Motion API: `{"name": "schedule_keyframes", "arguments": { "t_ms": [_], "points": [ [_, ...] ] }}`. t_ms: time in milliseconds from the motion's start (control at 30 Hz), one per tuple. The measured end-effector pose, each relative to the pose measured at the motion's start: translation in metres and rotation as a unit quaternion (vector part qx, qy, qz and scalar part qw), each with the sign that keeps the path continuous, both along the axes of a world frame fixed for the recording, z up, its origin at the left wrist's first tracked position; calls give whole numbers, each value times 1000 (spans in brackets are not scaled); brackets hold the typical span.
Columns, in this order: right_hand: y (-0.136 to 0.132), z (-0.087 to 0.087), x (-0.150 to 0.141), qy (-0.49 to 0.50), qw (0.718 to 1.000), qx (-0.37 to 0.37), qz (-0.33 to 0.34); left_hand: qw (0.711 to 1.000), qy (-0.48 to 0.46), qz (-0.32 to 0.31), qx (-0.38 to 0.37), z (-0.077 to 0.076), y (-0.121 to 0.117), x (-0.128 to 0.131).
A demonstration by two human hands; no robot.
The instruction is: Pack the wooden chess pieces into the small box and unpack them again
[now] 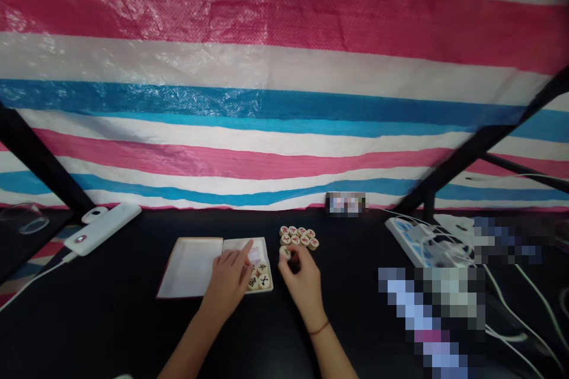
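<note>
A shallow box [268,275] lies on the black table with its lid [191,266] folded open to the left. Several round Chinese chess pieces [264,282] with dark characters sit in the box's near part. My left hand [231,272] is over the box, index finger stretched out, and hides part of the contents. Just right of the box, my right hand [303,278] pinches a xiangqi piece [285,253] between thumb and fingers. Directly beyond it, several pieces with red characters [295,240] lie in two rows.
A white power bank-like device [104,230] with a cable is at the left. On the right lie a power strip [406,243] and tangled white cables [498,290]. A small pixelated object [347,204] stands at the back, before a striped plastic sheet [284,148].
</note>
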State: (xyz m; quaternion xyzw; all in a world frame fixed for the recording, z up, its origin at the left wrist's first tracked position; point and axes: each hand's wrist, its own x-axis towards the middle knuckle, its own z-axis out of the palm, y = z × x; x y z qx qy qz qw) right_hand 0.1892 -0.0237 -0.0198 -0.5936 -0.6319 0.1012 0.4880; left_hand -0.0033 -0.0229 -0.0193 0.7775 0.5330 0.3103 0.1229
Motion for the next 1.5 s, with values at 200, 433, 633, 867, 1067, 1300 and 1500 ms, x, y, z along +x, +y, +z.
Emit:
{"name": "schedule_keyframes", "arguments": {
  "t_ms": [200, 433, 633, 867, 1067, 1300, 1500],
  "points": [
    [8, -17, 18, -54, 996, -55, -53, 998, 13, 56, 9, -1, 9, -16],
    [7, -21, 14, -99, 992, -67, -30, 999, 5, 44, -19, 2, 6, -12],
    [7, -23, 14, -111, 991, -74, -29, 999, 7, 46, -26, 0, 7, -14],
    [9, -25, 16, -106, 991, -78, -28, 999, 7, 47, -25, 1, 6, -13],
    [1, -9, 5, -103, 993, -27, -56, 997, 59, 53, -25, 5, 4, -14],
    [-13, 6, -22, -150, 972, -123, 136, 992, 114, 35, -43, 9, 2, -14],
    [-16, 5, -22, -180, 958, -152, 163, 989, 136, 38, -46, 9, 2, -14]
  ]
}}
